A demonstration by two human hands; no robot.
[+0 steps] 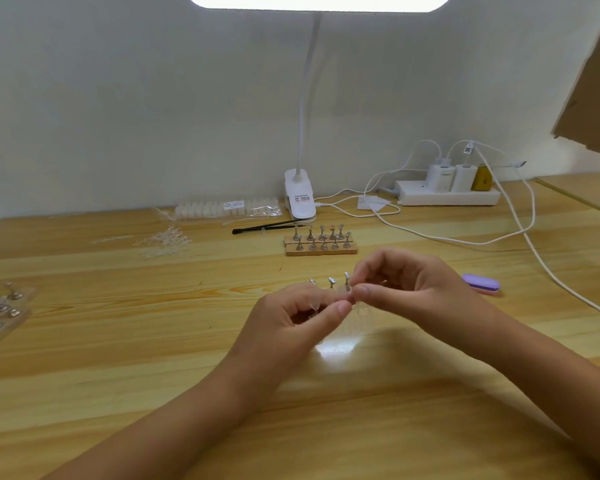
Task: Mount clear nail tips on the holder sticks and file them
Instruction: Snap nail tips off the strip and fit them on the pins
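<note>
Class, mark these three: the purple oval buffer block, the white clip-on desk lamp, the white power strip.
purple oval buffer block [481,283]: head view, top face.
white clip-on desk lamp [300,202]: head view, clip base.
white power strip [440,199]: head view, front wall.

Overhead lamp [319,1] glare, soft focus, perhaps slightly warped edges

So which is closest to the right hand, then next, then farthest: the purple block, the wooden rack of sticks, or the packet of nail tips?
1. The purple block, just to the right of the right hand.
2. The wooden rack, behind the hand and a bit left.
3. The packet of nail tips, far off at the back left.
</note>
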